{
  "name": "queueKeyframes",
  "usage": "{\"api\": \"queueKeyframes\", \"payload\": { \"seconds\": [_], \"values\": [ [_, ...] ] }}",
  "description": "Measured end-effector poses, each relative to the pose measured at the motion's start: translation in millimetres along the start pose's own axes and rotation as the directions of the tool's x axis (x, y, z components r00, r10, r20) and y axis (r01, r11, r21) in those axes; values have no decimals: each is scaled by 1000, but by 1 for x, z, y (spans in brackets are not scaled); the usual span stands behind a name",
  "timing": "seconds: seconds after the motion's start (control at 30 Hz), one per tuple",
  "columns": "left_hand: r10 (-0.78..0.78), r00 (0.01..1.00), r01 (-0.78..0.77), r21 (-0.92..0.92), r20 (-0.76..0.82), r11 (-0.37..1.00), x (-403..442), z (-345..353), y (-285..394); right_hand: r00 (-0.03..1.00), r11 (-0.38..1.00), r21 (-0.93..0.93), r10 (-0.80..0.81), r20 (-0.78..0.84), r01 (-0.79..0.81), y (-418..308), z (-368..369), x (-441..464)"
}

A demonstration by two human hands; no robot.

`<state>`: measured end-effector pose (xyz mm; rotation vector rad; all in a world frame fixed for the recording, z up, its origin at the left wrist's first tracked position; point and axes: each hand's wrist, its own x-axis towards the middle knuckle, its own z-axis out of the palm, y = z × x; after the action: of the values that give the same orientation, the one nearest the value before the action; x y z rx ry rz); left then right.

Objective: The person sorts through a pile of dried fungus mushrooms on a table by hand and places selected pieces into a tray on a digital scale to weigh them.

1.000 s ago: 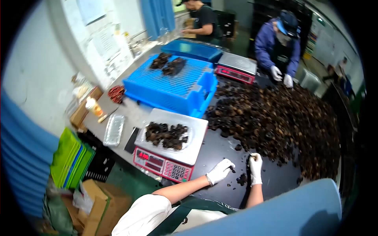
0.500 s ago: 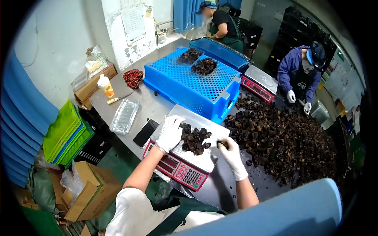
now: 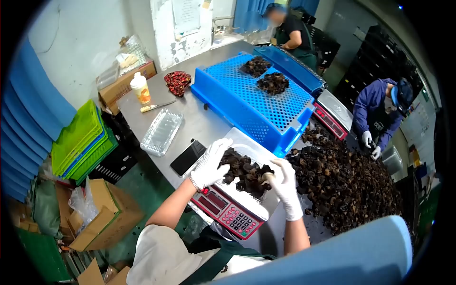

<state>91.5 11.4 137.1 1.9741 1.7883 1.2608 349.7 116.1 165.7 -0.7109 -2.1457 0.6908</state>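
Note:
Dark dried fungus pieces [image 3: 247, 173] lie in a clear tray on the silver pan of a red digital scale [image 3: 231, 213]. My left hand [image 3: 211, 165], in a white glove, rests at the tray's left side with thumb and fingers apart, touching the edge. My right hand [image 3: 283, 183], gloved too, is at the tray's right end with thumb and fingers curved together; whatever may be between them is too small to make out. A large heap of the same fungus [image 3: 349, 180] spreads over the table to the right.
A blue crate [image 3: 251, 104] with two filled trays stands behind the scale. Left of it are a phone [image 3: 188, 157], a clear tray [image 3: 162, 132], a knife [image 3: 157, 106], a bottle [image 3: 140, 88] and red items [image 3: 178, 83]. Two people work beyond the table.
Both my hands have moved from the table to the tray on the scale, the left to its left side, the right to its right end. The view has turned.

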Motion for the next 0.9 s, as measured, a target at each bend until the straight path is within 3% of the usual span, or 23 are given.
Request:
{"api": "queueKeyframes", "payload": {
  "seconds": [0.03, 0.07, 0.13, 0.3, 0.37, 0.4, 0.57, 0.63, 0.77, 0.9],
  "values": [
    [14, 998, -14, -2, -56, 1000, -1, -7, -5, 997, 997, -31, 67, -45, -69, 13, -9, -9],
    [-21, 995, 19, -28, -94, 999, -3, -13, -12, 983, 977, 127, 179, -31, -174, 11, -21, -14],
    [-138, 978, 116, -140, -156, 983, -5, -21, -26, 920, 898, 235, 390, -31, -373, 27, -34, -35],
    [-201, 959, 196, -43, -201, 980, -12, -26, -50, 789, 743, 295, 611, 64, -600, 41, -43, -79],
    [-372, 928, 372, -25, 17, 928, -13, -32, -39, 756, 699, 311, 643, 122, -644, 44, -36, -92],
    [-298, 955, 298, 24, -10, 954, -17, -28, -42, 745, 675, 334, 649, 155, -658, 38, -32, -94],
    [-286, 957, 285, 30, 47, 958, -27, -21, -45, 726, 681, 252, 646, 236, -688, 21, -19, -93],
    [-235, 970, 227, 127, 55, 966, -29, -17, -50, 719, 683, 228, 644, 261, -694, 18, -15, -91],
    [-323, 943, 317, 85, 76, 945, -26, -19, -51, 654, 637, 167, 692, 307, -753, 10, -8, -80],
    [-318, 945, 313, 68, 76, 947, -27, -17, -57, 603, 589, 154, 725, 332, -793, 5, -6, -71]
  ]
}}
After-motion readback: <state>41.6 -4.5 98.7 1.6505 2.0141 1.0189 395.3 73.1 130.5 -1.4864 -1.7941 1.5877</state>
